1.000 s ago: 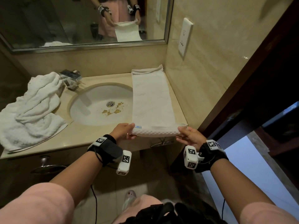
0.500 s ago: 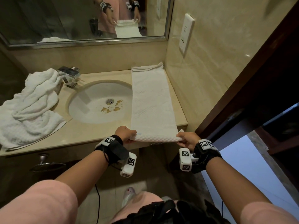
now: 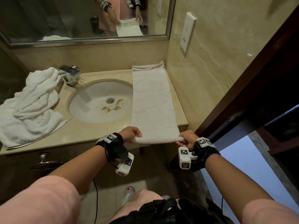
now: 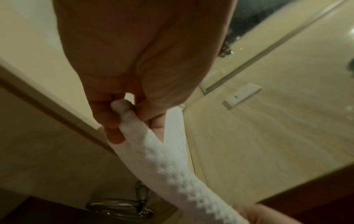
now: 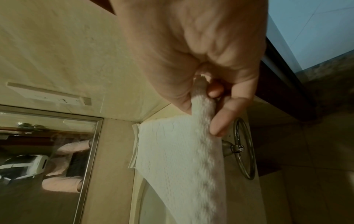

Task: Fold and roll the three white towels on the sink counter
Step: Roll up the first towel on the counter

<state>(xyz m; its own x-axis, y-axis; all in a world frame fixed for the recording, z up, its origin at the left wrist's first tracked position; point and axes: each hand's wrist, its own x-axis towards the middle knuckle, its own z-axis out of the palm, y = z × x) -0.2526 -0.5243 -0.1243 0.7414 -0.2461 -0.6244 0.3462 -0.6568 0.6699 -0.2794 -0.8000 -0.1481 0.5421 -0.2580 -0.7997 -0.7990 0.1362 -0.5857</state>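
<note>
A white towel (image 3: 152, 101), folded into a long narrow strip, lies on the right side of the sink counter (image 3: 90, 131), running from the back wall to the front edge. Its near end is turned under into a thin roll (image 3: 158, 140) that hangs just past the counter edge. My left hand (image 3: 131, 134) pinches the roll's left end (image 4: 132, 119). My right hand (image 3: 186, 139) pinches the right end (image 5: 203, 104). More white towels (image 3: 32, 105) lie crumpled in a heap on the counter's left side.
The oval basin (image 3: 100, 101), with brown bits near its drain, sits between the heap and the strip. A chrome tap (image 3: 71, 75) stands behind it. The tiled wall with a socket (image 3: 187, 33) borders the strip's right side. A metal towel ring (image 4: 118, 209) hangs below the counter.
Both hands have drawn the towel's near end toward me to the counter's front edge and turned it into a tighter, thinner roll. The heap has not moved.
</note>
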